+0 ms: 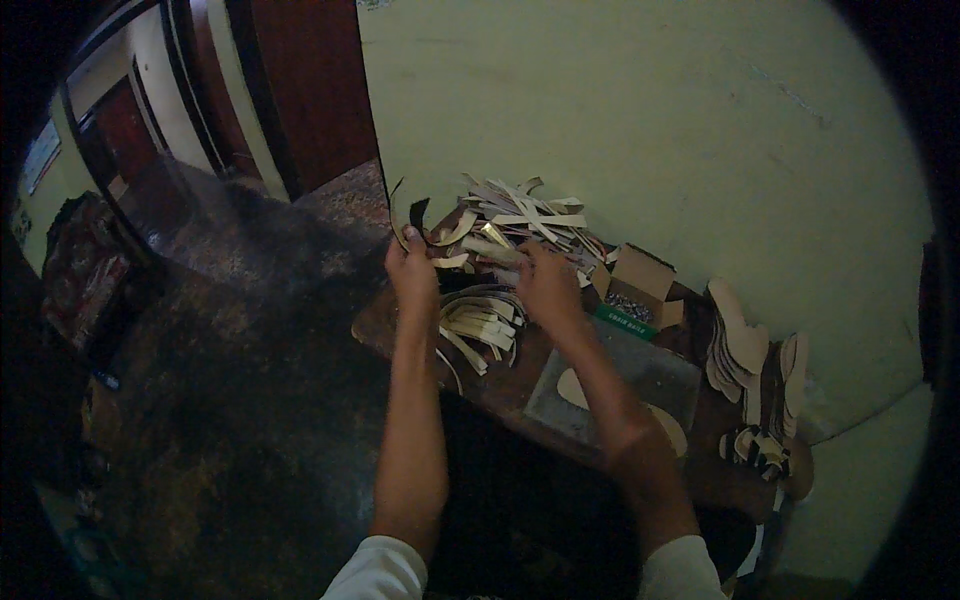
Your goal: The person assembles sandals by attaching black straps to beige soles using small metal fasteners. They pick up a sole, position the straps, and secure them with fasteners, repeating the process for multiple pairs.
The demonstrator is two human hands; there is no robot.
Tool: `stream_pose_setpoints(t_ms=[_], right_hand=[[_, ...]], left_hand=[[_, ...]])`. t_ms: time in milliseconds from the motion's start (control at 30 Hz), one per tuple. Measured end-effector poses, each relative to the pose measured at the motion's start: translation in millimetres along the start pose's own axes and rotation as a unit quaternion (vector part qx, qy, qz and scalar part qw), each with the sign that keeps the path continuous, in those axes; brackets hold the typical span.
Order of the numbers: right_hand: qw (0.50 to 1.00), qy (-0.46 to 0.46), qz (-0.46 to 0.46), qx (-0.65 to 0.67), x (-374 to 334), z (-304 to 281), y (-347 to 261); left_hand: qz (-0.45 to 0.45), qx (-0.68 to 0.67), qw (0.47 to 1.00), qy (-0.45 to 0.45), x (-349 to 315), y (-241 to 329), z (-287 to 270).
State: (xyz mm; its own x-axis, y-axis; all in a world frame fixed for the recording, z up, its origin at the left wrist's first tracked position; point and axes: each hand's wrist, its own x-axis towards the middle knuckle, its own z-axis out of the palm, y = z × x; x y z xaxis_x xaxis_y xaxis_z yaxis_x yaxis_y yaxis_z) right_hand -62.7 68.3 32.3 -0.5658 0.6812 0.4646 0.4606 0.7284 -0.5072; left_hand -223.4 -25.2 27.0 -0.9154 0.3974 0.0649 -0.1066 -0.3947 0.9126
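Note:
My left hand (pixel 411 265) is closed around a few narrow curved strips (pixel 460 232), pale on one face and dark on the other, held up at the left of a heap. Opposite it, my right hand (pixel 548 285) has its fingers closed at the end of a pale strip (pixel 493 250); its fingertips are partly hidden. Behind both hands lies a tangled heap of cut strips (pixel 530 212) in cream and grey. Between my forearms, a bundle of curved cream strips (pixel 482 325) fans out over the table edge.
An open carton (pixel 640 285) with a green side holds small metal bits. My right forearm crosses a grey slab (pixel 650 370) bearing pale sole-shaped pieces (pixel 572 388). Stacked sole shapes (pixel 740 335) and a bundle of small pieces (pixel 758 450) stand rightward. A green wall (pixel 640 120) backs the table.

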Motion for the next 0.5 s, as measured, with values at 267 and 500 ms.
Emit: stream_pose_setpoints(t_ms=[267,500], right_hand=[[0.995,0.082,0.059,0.005,-54.9,-106.9,27.2],[0.989,0.107,0.097,0.034,-154.3,-176.3,115.2]], left_hand=[[-0.077,0.098,0.954,-0.274,-99.0,7.7,69.3],[-0.236,0.031,0.91,-0.339,-186.2,-77.4,102.4]])
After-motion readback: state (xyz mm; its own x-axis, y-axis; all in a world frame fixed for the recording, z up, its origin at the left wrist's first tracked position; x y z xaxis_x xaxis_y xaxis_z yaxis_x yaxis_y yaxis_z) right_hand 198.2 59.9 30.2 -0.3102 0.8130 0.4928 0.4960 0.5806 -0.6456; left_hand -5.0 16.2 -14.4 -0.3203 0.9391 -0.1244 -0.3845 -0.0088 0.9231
